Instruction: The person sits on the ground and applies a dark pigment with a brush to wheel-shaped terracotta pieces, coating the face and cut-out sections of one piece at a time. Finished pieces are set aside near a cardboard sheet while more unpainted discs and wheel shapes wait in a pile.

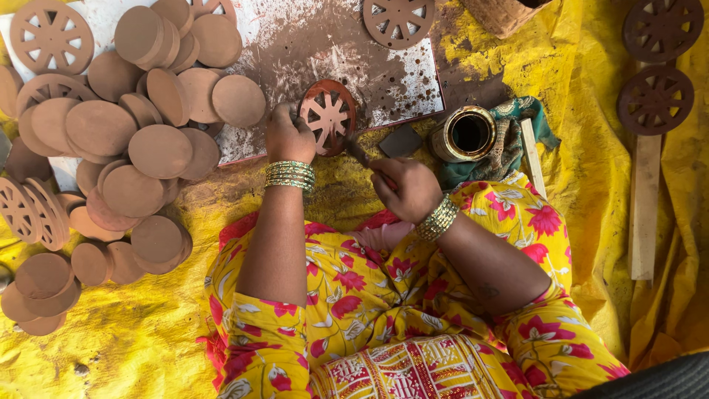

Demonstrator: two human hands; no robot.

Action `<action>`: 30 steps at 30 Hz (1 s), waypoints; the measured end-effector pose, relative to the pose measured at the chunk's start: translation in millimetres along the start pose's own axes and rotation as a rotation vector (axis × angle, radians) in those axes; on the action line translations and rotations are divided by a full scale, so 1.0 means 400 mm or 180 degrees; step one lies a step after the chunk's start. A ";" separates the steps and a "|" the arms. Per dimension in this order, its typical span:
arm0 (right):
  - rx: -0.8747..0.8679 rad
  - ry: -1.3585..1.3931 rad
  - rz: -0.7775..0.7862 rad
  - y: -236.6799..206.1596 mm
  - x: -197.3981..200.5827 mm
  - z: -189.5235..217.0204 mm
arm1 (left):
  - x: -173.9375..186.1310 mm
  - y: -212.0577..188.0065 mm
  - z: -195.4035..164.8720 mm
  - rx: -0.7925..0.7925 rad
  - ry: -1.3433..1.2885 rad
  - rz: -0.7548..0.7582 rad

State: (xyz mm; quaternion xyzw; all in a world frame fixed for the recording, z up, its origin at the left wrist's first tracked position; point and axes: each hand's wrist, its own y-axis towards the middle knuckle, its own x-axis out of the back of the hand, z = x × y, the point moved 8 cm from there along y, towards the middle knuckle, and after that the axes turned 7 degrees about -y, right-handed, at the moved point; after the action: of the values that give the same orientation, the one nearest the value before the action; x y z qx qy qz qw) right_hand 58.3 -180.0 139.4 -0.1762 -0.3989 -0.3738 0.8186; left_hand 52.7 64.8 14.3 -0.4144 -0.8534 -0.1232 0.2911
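Observation:
My left hand [288, 137] grips the left edge of a round clay wheel [329, 116] with cut-out spokes, holding it tilted on the white board [347, 52]. The wheel's face is wet and reddish brown. My right hand [405, 188] is closed on a thin brush [362, 157] whose tip touches the wheel's lower right rim. Both wrists carry green and gold bangles. A small brass pot [465, 133] with dark liquid stands just right of the wheel on a patterned cloth.
A big heap of plain clay discs [148, 125] fills the left side, with several spoked wheels [50, 35] among them. Two dark painted wheels [656, 100] lie at the far right beside a wooden slat [644, 214]. Yellow sheet [111, 347] covers the floor.

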 end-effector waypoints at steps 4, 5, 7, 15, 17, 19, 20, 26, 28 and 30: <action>0.0059 0.0005 -0.0229 0.006 0.030 0.001 | -0.001 -0.001 0.001 0.0013 0.0023 -0.0039; 0.0097 -0.0061 -0.0353 0.011 0.036 0.003 | -0.003 -0.001 0.006 0.0049 -0.0011 -0.0020; 0.0008 -0.0143 -0.0301 0.017 0.025 0.000 | -0.012 0.001 0.014 0.0108 -0.0080 0.0033; 0.0262 0.0332 0.0032 -0.003 -0.008 0.025 | -0.009 0.004 0.015 -0.0171 -0.0078 -0.0117; 0.0477 0.0469 -0.0352 -0.002 0.033 0.018 | -0.009 0.005 0.011 -0.0159 -0.0100 -0.0079; 0.0526 0.0665 -0.0636 0.005 0.055 0.000 | -0.012 0.002 0.005 -0.0096 -0.0143 0.0011; 0.0466 0.0798 -0.0728 0.011 0.054 -0.013 | -0.013 -0.001 -0.001 -0.0109 -0.0186 0.0047; 0.0474 0.1193 -0.0934 0.033 -0.005 -0.070 | -0.007 -0.007 -0.038 -0.0337 -0.0272 0.0102; 0.0236 0.1138 -0.0896 0.049 -0.027 -0.105 | -0.011 -0.007 -0.039 -0.0294 -0.0320 0.0148; -0.0376 0.1163 -0.0764 0.068 -0.052 -0.157 | -0.013 -0.010 -0.043 -0.0308 -0.0328 0.0147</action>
State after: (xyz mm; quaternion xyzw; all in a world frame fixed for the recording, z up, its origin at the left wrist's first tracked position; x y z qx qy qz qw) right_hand 103.0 -189.0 84.5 -0.1045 -0.2396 -0.5169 0.8152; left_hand 58.8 51.2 25.2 -0.4534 -0.8505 -0.1361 0.2291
